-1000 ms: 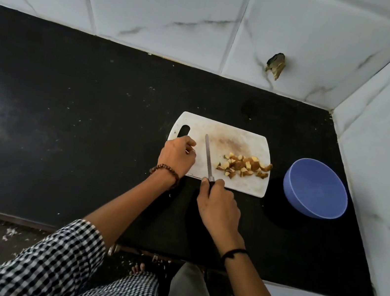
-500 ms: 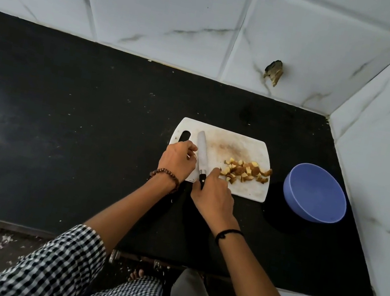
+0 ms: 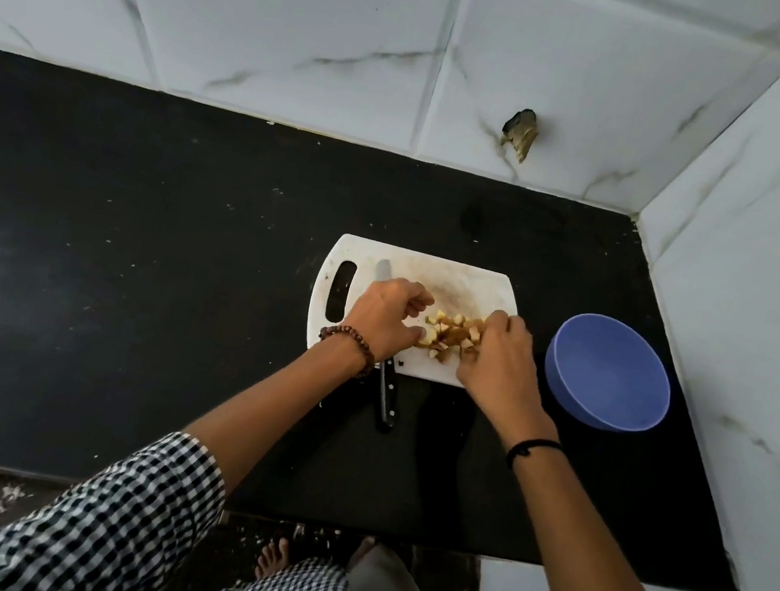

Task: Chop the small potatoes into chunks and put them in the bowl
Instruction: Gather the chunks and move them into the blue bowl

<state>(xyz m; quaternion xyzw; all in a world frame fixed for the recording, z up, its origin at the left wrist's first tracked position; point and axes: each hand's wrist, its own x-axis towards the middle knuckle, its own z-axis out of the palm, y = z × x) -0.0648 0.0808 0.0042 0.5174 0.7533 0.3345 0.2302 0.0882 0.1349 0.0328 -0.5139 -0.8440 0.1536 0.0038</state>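
Note:
A pile of yellow-brown potato chunks (image 3: 449, 338) lies on the white cutting board (image 3: 462, 287). My left hand (image 3: 381, 317) cups the pile from the left with curled fingers. My right hand (image 3: 501, 362) presses against it from the right, fingers bent around the chunks. The black-handled knife (image 3: 386, 388) lies flat along the board's left part, its blade mostly hidden under my left hand and its handle sticking out over the counter. The blue bowl (image 3: 608, 373) stands empty to the right of the board.
The black countertop (image 3: 120, 274) stretches far to the left. White marble-tiled walls close the back and the right side, forming a corner behind the bowl. The counter's front edge runs just below my forearms.
My right hand has laid the knife down on the board's left side and moved right to the chunks. My left hand has moved from the board's handle end to the pile.

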